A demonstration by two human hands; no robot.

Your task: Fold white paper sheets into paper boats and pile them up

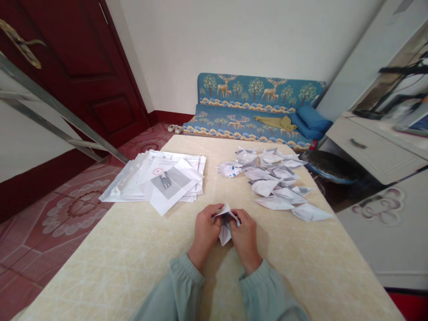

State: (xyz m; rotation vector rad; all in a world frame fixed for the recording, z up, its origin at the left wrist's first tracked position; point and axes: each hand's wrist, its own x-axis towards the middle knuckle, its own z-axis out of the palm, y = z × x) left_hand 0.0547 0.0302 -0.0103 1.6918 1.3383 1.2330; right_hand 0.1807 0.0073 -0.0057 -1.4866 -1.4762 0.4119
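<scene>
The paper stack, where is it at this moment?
In the head view, the paper stack lies on the left of the table, beyond the left hand and across from the folded papers.

A pale-yellow patterned rectangular table (133, 267) fills the lower middle of the frame. On it, centre left, lies a stack of flat white paper sheets (133, 174); centre right, rows of pointed white-and-grey folded-paper pieces (281, 194). Below and between these, a small white-and-grey folded paper (225, 234) is between the left hand (206, 227) and right hand (245, 234). Behind the table, upper middle, is a blue deer-patterned fabric sofa (217, 117); at the right edge, a white drawer cabinet (377, 147) bears perhaps several objects, too blurred to name.
</scene>
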